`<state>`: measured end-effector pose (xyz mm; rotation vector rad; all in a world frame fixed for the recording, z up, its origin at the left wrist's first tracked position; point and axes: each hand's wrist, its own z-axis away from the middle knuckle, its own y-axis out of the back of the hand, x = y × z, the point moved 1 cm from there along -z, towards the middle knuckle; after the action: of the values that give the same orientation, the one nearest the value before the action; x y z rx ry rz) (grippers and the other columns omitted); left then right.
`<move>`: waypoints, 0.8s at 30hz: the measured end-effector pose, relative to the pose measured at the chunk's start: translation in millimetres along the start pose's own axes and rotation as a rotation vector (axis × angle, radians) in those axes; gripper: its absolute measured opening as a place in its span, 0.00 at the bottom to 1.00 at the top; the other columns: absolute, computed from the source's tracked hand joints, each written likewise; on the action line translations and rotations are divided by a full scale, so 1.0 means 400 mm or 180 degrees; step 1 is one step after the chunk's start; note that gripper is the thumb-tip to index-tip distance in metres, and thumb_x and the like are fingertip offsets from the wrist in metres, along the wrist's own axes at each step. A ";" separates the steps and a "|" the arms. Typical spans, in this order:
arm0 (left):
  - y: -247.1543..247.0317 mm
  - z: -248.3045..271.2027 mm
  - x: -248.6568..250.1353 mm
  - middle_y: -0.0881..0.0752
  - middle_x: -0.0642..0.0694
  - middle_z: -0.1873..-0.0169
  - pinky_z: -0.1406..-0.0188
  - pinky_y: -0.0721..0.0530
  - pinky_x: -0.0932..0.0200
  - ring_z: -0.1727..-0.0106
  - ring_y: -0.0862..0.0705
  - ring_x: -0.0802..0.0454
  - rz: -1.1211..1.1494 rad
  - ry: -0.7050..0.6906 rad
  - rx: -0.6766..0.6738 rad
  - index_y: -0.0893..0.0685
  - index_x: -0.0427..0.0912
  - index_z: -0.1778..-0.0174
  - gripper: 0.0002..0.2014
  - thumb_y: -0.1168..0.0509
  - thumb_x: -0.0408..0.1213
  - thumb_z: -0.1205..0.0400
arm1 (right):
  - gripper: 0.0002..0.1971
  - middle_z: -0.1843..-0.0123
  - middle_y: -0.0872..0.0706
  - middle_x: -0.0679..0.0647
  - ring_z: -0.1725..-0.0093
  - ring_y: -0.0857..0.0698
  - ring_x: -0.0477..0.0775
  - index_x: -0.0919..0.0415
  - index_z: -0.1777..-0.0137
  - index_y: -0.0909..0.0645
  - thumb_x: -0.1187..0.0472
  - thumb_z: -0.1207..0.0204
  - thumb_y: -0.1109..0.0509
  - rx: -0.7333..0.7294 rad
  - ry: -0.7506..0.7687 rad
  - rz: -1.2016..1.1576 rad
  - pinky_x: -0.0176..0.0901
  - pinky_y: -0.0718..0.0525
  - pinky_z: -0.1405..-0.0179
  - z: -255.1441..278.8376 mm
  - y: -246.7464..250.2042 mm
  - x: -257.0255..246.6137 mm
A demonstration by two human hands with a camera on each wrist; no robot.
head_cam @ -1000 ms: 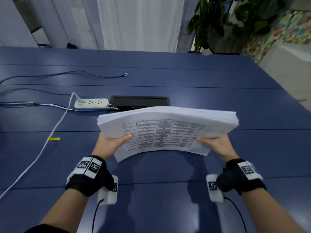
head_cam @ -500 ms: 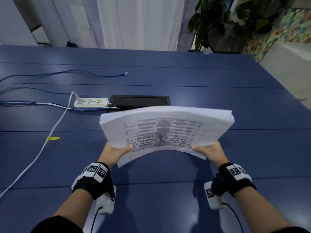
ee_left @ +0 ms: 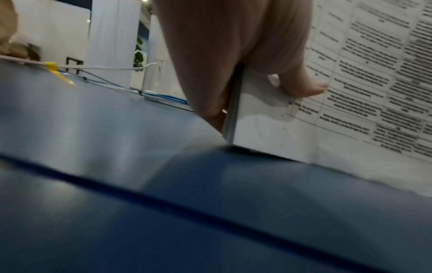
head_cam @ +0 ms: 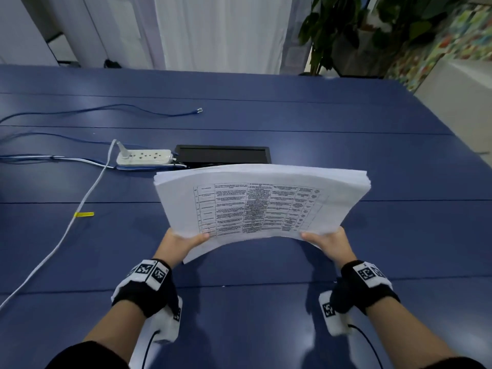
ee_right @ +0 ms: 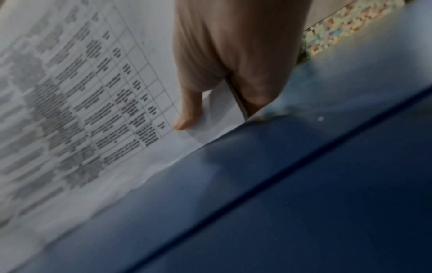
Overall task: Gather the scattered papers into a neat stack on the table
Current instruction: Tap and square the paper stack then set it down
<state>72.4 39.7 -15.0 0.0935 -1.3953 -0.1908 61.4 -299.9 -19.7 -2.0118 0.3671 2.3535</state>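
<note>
A thick stack of white papers [head_cam: 255, 203] with a printed table on the top sheet stands tilted on its near edge on the blue table [head_cam: 266, 315], bowed upward in the middle. My left hand [head_cam: 183, 242] grips its near left corner, thumb on the top sheet and fingers behind. My right hand [head_cam: 328, 241] grips the near right corner the same way. The left wrist view shows the thumb [ee_left: 301, 83] pressed on the stack of papers [ee_left: 350, 92], whose lower edge meets the table. In the right wrist view the thumb [ee_right: 187, 110] pinches the stack of papers [ee_right: 81, 92].
A white power strip [head_cam: 143, 157] with white and blue cables [head_cam: 87, 193] lies at the left, beside a black cable hatch [head_cam: 222, 154] just behind the stack. A yellow tag [head_cam: 83, 214] marks the white cable. Potted plants [head_cam: 346, 30] stand past the far edge.
The stack has come toward me and tipped more upright, its near edge lowering to the table. Both hands kept their grip and drew closer to my body.
</note>
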 end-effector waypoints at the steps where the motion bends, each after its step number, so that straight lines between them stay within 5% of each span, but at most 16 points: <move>1: 0.004 0.001 0.005 0.11 0.71 0.63 0.39 0.21 0.59 0.55 0.14 0.74 0.0013 0.0070 0.0015 0.16 0.55 0.53 0.17 0.26 0.27 0.29 | 0.17 0.57 0.13 0.44 0.66 0.14 0.28 0.64 0.49 0.17 0.78 0.35 0.24 -0.0036 -0.0040 0.0014 0.21 0.19 0.64 -0.001 0.001 -0.008; 6: 0.042 0.000 0.036 0.08 0.47 0.55 0.40 0.19 0.50 0.51 0.13 0.49 -0.0083 0.0416 -0.0145 0.10 0.46 0.58 0.12 0.19 0.37 0.36 | 0.14 0.55 0.09 0.53 0.67 0.13 0.35 0.67 0.48 0.14 0.75 0.35 0.22 -0.0749 -0.0437 0.0573 0.24 0.18 0.67 -0.004 0.038 -0.065; 9: 0.046 0.017 0.031 0.11 0.46 0.52 0.42 0.20 0.57 0.47 0.14 0.50 -0.0426 0.0605 -0.0416 0.13 0.39 0.47 0.15 0.24 0.32 0.30 | 0.07 0.67 0.11 0.62 0.81 0.19 0.52 0.70 0.52 0.16 0.71 0.30 0.26 -0.1174 -0.0980 0.0362 0.37 0.22 0.84 0.016 0.055 -0.074; 14: 0.024 0.070 -0.037 0.10 0.47 0.50 0.32 0.22 0.48 0.44 0.13 0.47 -0.0288 0.1116 -0.0519 0.13 0.45 0.54 0.13 0.21 0.33 0.33 | 0.07 0.81 0.20 0.57 0.90 0.31 0.46 0.71 0.57 0.18 0.64 0.24 0.29 -0.1083 -0.1355 0.0450 0.31 0.37 0.91 0.082 0.037 -0.005; 17: -0.001 0.099 -0.052 0.11 0.53 0.53 0.31 0.23 0.51 0.44 0.14 0.48 0.0036 0.1223 -0.0498 0.15 0.42 0.46 0.15 0.25 0.32 0.28 | 0.08 0.81 0.22 0.60 0.90 0.34 0.46 0.70 0.59 0.17 0.64 0.26 0.27 -0.0971 -0.1349 0.0478 0.30 0.40 0.91 0.099 0.035 0.013; 19: -0.012 0.103 -0.046 0.12 0.47 0.49 0.36 0.21 0.55 0.42 0.15 0.46 0.0060 0.1211 -0.0445 0.17 0.38 0.40 0.18 0.27 0.30 0.27 | 0.08 0.80 0.20 0.60 0.89 0.31 0.47 0.70 0.58 0.17 0.64 0.27 0.26 -0.0874 -0.1335 0.0525 0.31 0.37 0.90 0.098 0.040 0.005; 21: -0.016 0.098 -0.031 0.13 0.43 0.48 0.51 0.17 0.67 0.49 0.14 0.48 0.0038 0.1144 -0.0291 0.17 0.32 0.39 0.19 0.27 0.27 0.27 | 0.10 0.75 0.16 0.60 0.85 0.25 0.49 0.70 0.53 0.17 0.61 0.25 0.27 -0.0750 -0.1343 0.0469 0.34 0.29 0.87 0.085 0.049 -0.021; 24: -0.032 0.093 0.000 0.14 0.40 0.47 0.67 0.18 0.76 0.59 0.13 0.55 0.0195 0.1026 -0.0078 0.18 0.27 0.40 0.18 0.29 0.24 0.26 | 0.15 0.62 0.11 0.60 0.67 0.14 0.55 0.65 0.49 0.17 0.52 0.23 0.32 -0.0563 -0.1596 -0.0139 0.40 0.14 0.71 0.072 0.063 -0.066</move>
<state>34.7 28.9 -11.0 0.0581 -1.0730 -0.1349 33.7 -315.2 14.2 -1.3787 0.0966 2.8200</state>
